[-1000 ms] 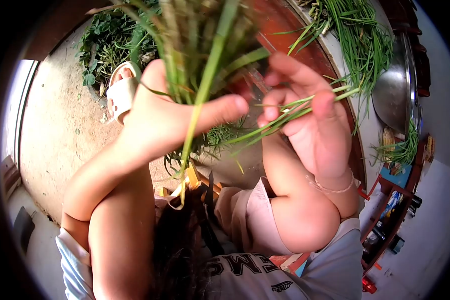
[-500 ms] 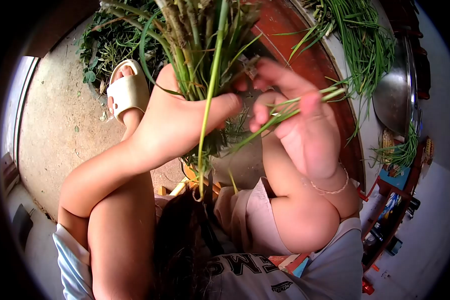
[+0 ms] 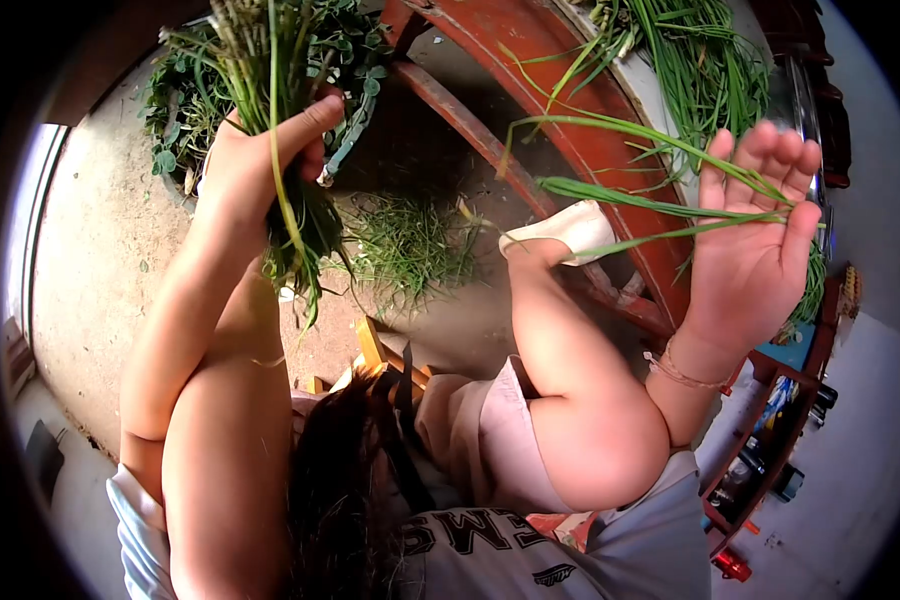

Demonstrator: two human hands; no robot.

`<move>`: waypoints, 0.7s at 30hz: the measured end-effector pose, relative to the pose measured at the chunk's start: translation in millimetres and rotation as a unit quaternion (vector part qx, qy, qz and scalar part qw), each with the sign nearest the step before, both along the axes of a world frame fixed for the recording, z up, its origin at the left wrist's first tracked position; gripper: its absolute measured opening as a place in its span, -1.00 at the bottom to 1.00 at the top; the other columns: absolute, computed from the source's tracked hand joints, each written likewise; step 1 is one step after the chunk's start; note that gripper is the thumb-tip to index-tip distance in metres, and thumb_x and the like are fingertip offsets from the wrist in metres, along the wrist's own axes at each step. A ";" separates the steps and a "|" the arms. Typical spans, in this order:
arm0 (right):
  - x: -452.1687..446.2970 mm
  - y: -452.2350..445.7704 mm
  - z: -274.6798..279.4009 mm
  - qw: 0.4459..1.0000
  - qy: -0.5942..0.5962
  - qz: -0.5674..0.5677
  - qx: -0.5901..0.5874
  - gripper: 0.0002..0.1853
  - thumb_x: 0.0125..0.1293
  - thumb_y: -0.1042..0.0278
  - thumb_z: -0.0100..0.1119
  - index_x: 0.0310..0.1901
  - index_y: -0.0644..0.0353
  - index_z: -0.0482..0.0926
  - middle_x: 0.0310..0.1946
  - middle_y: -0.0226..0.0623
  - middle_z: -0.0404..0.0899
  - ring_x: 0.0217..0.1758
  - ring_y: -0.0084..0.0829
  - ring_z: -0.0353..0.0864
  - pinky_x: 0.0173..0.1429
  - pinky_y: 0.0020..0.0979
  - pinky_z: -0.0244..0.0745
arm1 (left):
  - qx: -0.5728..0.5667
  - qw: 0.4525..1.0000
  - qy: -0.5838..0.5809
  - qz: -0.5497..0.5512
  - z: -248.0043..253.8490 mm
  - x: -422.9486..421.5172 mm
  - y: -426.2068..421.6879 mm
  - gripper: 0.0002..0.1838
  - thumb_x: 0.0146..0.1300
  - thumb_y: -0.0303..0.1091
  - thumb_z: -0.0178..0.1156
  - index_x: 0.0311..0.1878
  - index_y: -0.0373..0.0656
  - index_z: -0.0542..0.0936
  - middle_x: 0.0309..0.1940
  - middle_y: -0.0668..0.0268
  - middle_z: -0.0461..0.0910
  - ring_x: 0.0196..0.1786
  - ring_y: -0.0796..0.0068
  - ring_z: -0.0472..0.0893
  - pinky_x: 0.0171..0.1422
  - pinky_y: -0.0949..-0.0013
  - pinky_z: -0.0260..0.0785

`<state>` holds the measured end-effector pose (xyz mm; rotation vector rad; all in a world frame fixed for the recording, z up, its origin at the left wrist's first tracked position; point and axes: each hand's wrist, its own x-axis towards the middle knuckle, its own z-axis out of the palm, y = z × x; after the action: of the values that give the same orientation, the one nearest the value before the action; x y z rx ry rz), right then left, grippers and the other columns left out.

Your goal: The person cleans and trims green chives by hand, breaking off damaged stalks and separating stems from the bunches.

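At the upper left, my left hand (image 3: 245, 175) is closed around a thick bunch of chives (image 3: 255, 75). Their pale, brownish stem ends point up and away, and green leaves hang below the fist. My right hand (image 3: 745, 265) is raised at the right, palm toward me and fingers stretched upward. A few loose chive strands (image 3: 650, 212) lie between its thumb and fingers, their tips trailing left. Behind that hand, a large pile of chives (image 3: 695, 70) rests on the table.
A red wooden table (image 3: 560, 75) with a pale top curves along the right. A metal bowl (image 3: 805, 110) stands at its far side. Grass-like scraps (image 3: 410, 255) lie on the floor between my legs. A container of leafy greens (image 3: 170, 130) is at the upper left.
My hands have moved apart. The left went left with the bunch, and the right swung right with the few strands, toward the pile on the table.
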<state>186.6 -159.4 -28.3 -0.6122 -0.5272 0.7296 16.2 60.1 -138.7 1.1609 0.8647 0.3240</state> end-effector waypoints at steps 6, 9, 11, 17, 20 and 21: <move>-8.9 -1.9 14.2 0.995 0.067 -0.076 0.005 -0.82 0.33 0.33 -0.30 -0.23 0.16 0.33 -0.55 -0.51 0.17 -0.42 -0.60 0.19 0.10 -0.38 0.11 | -0.088 0.983 -0.135 -0.083 1.6 4.2 -13.7 -0.80 0.03 -0.36 0.10 -0.28 -0.25 0.50 -0.45 0.34 0.50 -0.54 0.68 0.35 -0.41 0.62 0.22; -12.0 -7.9 20.3 0.998 0.064 -0.015 0.013 -0.83 0.33 0.33 -0.31 -0.33 0.14 0.30 -0.60 -0.52 0.11 -0.48 -0.61 0.13 0.00 -0.45 0.14 | -0.080 0.974 -0.161 -0.140 11.3 7.9 -30.4 -0.82 0.02 -0.43 0.08 -0.27 -0.25 0.50 -0.34 0.33 0.54 -0.57 0.69 0.33 -0.40 0.62 0.24; -22.1 -10.0 29.1 0.995 0.096 -0.024 0.011 -0.83 0.33 0.33 -0.32 -0.39 0.12 0.26 -0.62 -0.52 0.06 -0.52 -0.61 0.06 -0.07 -0.49 0.15 | -0.090 0.964 -0.168 -0.184 20.6 9.9 -36.4 -0.79 0.01 -0.48 0.11 -0.22 -0.26 0.51 -0.32 0.35 0.55 -0.56 0.72 0.35 -0.47 0.64 0.24; -32.3 -16.9 41.4 0.993 0.108 -0.021 0.032 -0.81 0.34 0.31 -0.36 -0.41 0.11 0.22 -0.62 -0.52 0.06 -0.51 -0.60 0.06 -0.09 -0.49 0.16 | -0.088 0.941 -0.168 -0.279 29.0 7.9 -50.9 -0.73 0.02 -0.45 0.16 -0.16 -0.25 0.49 -0.31 0.37 0.55 -0.46 0.77 0.44 -0.53 0.70 0.26; -33.5 -17.1 42.7 0.994 0.107 -0.018 0.033 -0.82 0.34 0.31 -0.35 -0.40 0.11 0.23 -0.62 -0.52 0.06 -0.51 -0.60 0.06 -0.10 -0.49 0.16 | -0.116 0.937 -0.162 -0.286 35.5 0.1 -56.1 -0.73 0.00 -0.42 0.20 -0.17 -0.25 0.50 -0.31 0.36 0.55 -0.45 0.79 0.43 -0.57 0.70 0.25; -33.5 -16.6 41.9 0.994 0.107 -0.018 0.033 -0.82 0.34 0.31 -0.35 -0.40 0.11 0.23 -0.62 -0.52 0.06 -0.51 -0.60 0.06 -0.10 -0.49 0.16 | -0.111 0.933 -0.159 -0.303 39.9 -2.0 -55.6 -0.73 0.00 -0.43 0.21 -0.19 -0.26 0.51 -0.32 0.36 0.56 -0.43 0.78 0.44 -0.54 0.70 0.27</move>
<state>153.1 -176.0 13.6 -0.4736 -0.3400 0.7305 14.2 4.5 -98.8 1.0666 0.2233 -0.0957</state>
